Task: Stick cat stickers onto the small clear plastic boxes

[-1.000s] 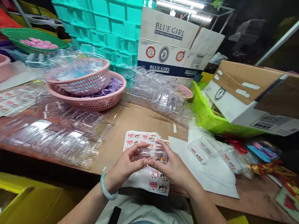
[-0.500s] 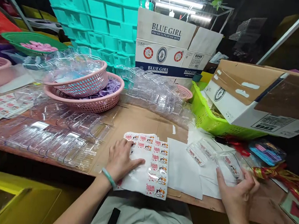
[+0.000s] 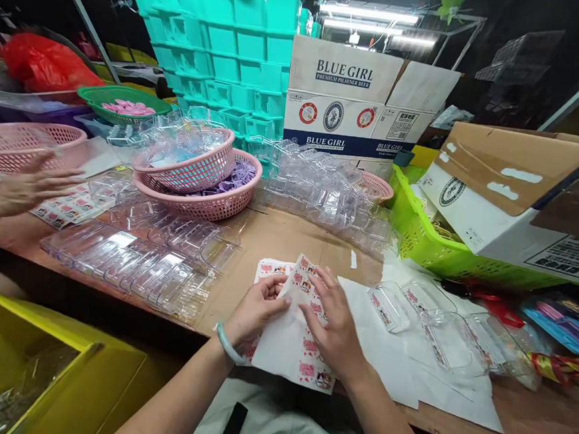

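Note:
A sheet of cat stickers (image 3: 279, 350), white with pink print, lies partly lifted over more sheets at the table's front edge. My left hand (image 3: 256, 311), with a pale green bangle at the wrist, pinches the sheet's left side between thumb and curled fingers. Over its right side, my right hand (image 3: 334, 324) has its thumb and fingers apart, touching the sticker column. Whether a sticker clings to those fingertips I cannot tell. To the right lie clear plastic boxes with cat labels (image 3: 389, 307) on white paper (image 3: 397, 372).
Clear plastic cases (image 3: 135, 265) cover the table at left, near stacked pink baskets (image 3: 195, 199). Another person's hand (image 3: 26, 186) reaches in from the left. Behind stand turquoise crates (image 3: 222, 51) and a beer carton (image 3: 345, 81). A lime basket (image 3: 418, 237) sits at right.
My right hand has left the labelled plastic box and moved left to the sticker sheet. My left hand now lifts the sheet's edge. Another person's hand has appeared at left; the view has shifted.

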Tool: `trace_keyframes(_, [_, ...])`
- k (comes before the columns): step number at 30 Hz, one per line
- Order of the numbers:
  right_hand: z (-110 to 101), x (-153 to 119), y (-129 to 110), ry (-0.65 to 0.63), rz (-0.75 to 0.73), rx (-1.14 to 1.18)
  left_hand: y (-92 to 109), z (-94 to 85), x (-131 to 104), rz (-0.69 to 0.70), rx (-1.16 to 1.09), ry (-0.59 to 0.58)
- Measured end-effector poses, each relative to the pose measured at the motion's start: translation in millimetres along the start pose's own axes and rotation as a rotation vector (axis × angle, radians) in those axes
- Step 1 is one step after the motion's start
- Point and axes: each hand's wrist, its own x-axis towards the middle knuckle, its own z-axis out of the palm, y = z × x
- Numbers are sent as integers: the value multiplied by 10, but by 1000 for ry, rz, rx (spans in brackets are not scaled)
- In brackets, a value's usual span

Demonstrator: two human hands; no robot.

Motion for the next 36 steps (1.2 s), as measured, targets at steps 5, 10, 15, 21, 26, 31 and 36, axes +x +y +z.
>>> trace_keyframes(5, [372, 199, 2, -135, -22, 166, -18, -127, -147, -10, 70, -63])
trace_keyframes(10, [366, 207, -48, -161, 16, 268, 6, -212, -137, 107, 350, -47])
trace_keyframes(15, [334, 229, -118, -132, 274, 495, 41, -135, -112, 40, 220, -71])
trace_keyframes(21, [236, 326, 94, 405, 651, 766, -68, -232, -132, 65, 225, 190])
trace_keyframes(26, [81, 313, 115, 406, 160, 217, 39, -19, -221, 357, 369, 338])
trace_keyframes(31, [172, 184, -36, 53, -254, -69, 74, 294, -101, 57, -217, 39])
trace_keyframes(36, [60, 175, -57, 68, 251, 276, 38, 254, 52, 36, -220, 76])
